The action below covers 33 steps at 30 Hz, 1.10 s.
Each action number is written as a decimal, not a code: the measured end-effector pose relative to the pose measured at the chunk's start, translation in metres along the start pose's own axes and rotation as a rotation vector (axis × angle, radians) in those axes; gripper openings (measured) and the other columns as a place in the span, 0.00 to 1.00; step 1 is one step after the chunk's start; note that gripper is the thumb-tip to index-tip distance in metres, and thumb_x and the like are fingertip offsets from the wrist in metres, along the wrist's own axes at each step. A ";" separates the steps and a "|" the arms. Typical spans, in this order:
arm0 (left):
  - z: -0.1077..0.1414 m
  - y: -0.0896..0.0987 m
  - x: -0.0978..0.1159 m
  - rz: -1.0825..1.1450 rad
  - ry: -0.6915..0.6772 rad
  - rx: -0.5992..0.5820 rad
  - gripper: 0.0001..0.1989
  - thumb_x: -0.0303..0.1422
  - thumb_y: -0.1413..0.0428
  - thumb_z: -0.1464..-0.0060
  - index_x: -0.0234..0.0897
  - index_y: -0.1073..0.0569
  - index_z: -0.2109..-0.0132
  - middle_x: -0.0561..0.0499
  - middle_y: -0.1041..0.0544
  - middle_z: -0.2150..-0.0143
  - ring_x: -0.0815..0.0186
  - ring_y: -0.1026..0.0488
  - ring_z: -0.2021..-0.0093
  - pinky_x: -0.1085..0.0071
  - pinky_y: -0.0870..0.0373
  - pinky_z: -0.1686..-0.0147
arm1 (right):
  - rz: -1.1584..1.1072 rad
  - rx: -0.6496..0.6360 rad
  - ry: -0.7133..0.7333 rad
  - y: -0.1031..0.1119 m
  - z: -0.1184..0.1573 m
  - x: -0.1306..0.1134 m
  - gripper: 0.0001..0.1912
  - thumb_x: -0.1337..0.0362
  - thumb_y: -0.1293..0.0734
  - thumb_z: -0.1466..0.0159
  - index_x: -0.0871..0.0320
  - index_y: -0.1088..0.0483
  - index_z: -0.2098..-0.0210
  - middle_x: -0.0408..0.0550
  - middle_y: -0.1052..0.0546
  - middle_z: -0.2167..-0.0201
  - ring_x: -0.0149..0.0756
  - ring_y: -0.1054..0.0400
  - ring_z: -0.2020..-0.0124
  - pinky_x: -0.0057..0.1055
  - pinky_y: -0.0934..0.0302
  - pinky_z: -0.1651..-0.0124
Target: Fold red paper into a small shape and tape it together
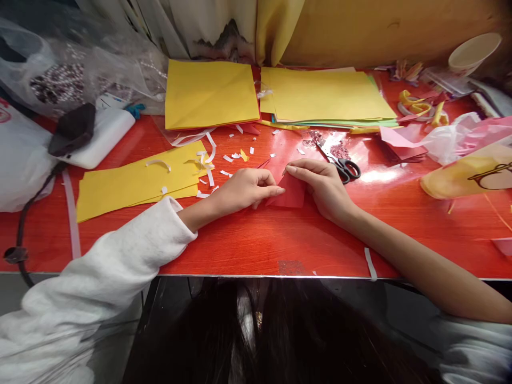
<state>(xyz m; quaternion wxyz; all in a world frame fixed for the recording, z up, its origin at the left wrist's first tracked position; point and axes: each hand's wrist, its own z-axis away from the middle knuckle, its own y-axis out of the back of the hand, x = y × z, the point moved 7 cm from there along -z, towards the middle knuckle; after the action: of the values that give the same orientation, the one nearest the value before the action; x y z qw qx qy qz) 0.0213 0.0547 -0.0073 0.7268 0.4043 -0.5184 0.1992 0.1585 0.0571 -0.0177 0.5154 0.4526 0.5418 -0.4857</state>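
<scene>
Between my two hands is a small sheet of pink-red paper [291, 193], close above the red table [240, 240]. My left hand [250, 188] pinches its left side between thumb and fingers. On the upper part of the sheet, the thumb and fingertips of my right hand [320, 184] are pinched together. Parts of the paper are hidden behind the fingers. Black-handled scissors [347, 169] lie just beyond my right hand. White paper scraps [210, 176] are scattered past my left hand, some on cut yellow paper strips [132, 186].
Stacks of yellow paper [212, 96] and coloured sheets [324, 96] lie along the back. At left are a white box-shaped device [104, 136] and plastic bags [20, 154]. On the right sit pink papers [404, 144], a yellow cup [452, 176] and a white bowl [474, 53].
</scene>
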 end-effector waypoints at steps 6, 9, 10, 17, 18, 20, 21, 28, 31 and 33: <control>0.000 0.001 0.002 -0.056 0.002 -0.006 0.11 0.36 0.43 0.47 0.32 0.31 0.70 0.57 0.31 0.80 0.78 0.37 0.82 0.80 0.42 0.81 | -0.106 0.019 0.010 0.003 -0.002 0.002 0.02 0.63 0.28 0.44 0.54 0.23 0.72 0.41 0.26 0.72 0.27 0.36 0.71 0.23 0.41 0.69; -0.001 0.001 0.002 -0.050 0.020 -0.005 0.12 0.37 0.43 0.47 0.32 0.31 0.71 0.56 0.30 0.79 0.78 0.37 0.83 0.80 0.42 0.82 | -0.117 0.025 0.012 0.003 -0.002 0.002 0.02 0.64 0.29 0.44 0.54 0.23 0.72 0.41 0.26 0.72 0.27 0.35 0.71 0.23 0.40 0.68; -0.001 0.001 0.001 -0.049 0.030 -0.007 0.12 0.38 0.43 0.47 0.33 0.32 0.71 0.56 0.30 0.79 0.78 0.37 0.83 0.80 0.42 0.82 | -0.121 0.033 0.011 0.004 -0.002 0.002 0.02 0.64 0.29 0.44 0.54 0.23 0.72 0.41 0.27 0.72 0.27 0.36 0.71 0.23 0.40 0.68; -0.002 0.001 0.000 -0.079 0.003 -0.034 0.11 0.37 0.43 0.47 0.33 0.34 0.69 0.55 0.30 0.76 0.77 0.36 0.81 0.81 0.41 0.81 | -0.076 0.079 0.008 0.007 -0.002 0.003 0.04 0.61 0.28 0.45 0.54 0.25 0.72 0.42 0.27 0.72 0.29 0.35 0.71 0.26 0.39 0.68; -0.002 0.001 -0.001 -0.079 -0.009 -0.042 0.11 0.36 0.43 0.47 0.34 0.34 0.69 0.55 0.30 0.76 0.78 0.36 0.80 0.81 0.40 0.80 | -0.062 0.082 0.007 0.007 -0.002 0.003 0.05 0.60 0.28 0.45 0.54 0.25 0.72 0.42 0.27 0.71 0.30 0.35 0.71 0.27 0.39 0.67; -0.003 -0.001 -0.001 -0.054 -0.017 -0.073 0.09 0.34 0.43 0.47 0.34 0.35 0.68 0.56 0.30 0.75 0.78 0.37 0.81 0.81 0.41 0.81 | -0.035 0.088 0.006 0.008 -0.002 0.003 0.06 0.59 0.28 0.45 0.54 0.25 0.71 0.42 0.26 0.71 0.31 0.34 0.71 0.28 0.38 0.67; -0.004 -0.001 -0.002 -0.031 -0.009 -0.090 0.09 0.33 0.43 0.48 0.34 0.35 0.68 0.56 0.30 0.75 0.78 0.37 0.82 0.81 0.41 0.82 | -0.024 0.090 0.008 0.008 -0.002 0.003 0.06 0.59 0.28 0.45 0.54 0.25 0.71 0.43 0.26 0.71 0.31 0.34 0.70 0.28 0.38 0.67; -0.003 -0.001 0.000 0.009 0.048 -0.126 0.14 0.39 0.44 0.46 0.32 0.31 0.72 0.56 0.34 0.83 0.77 0.40 0.85 0.81 0.45 0.85 | 0.072 0.057 0.047 0.009 -0.004 -0.002 0.04 0.61 0.28 0.46 0.55 0.22 0.72 0.42 0.23 0.70 0.31 0.33 0.69 0.28 0.38 0.64; -0.003 0.003 0.000 0.010 0.030 -0.058 0.14 0.40 0.45 0.45 0.33 0.30 0.71 0.58 0.37 0.85 0.78 0.40 0.85 0.82 0.47 0.85 | 0.140 -0.046 0.048 0.002 -0.003 -0.003 0.06 0.60 0.28 0.45 0.55 0.22 0.71 0.42 0.22 0.69 0.31 0.32 0.68 0.27 0.40 0.63; -0.003 0.004 0.001 0.021 0.004 -0.035 0.11 0.37 0.45 0.45 0.33 0.29 0.70 0.58 0.36 0.84 0.79 0.40 0.84 0.82 0.47 0.85 | 0.156 -0.098 0.042 -0.001 -0.002 -0.004 0.07 0.59 0.29 0.44 0.55 0.22 0.71 0.42 0.22 0.68 0.31 0.32 0.67 0.27 0.40 0.63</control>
<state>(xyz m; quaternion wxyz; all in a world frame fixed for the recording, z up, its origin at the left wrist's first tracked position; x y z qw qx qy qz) 0.0207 0.0589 -0.0058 0.7327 0.3854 -0.5246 0.1985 0.1573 0.0592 -0.0140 0.5617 0.4776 0.5389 -0.4073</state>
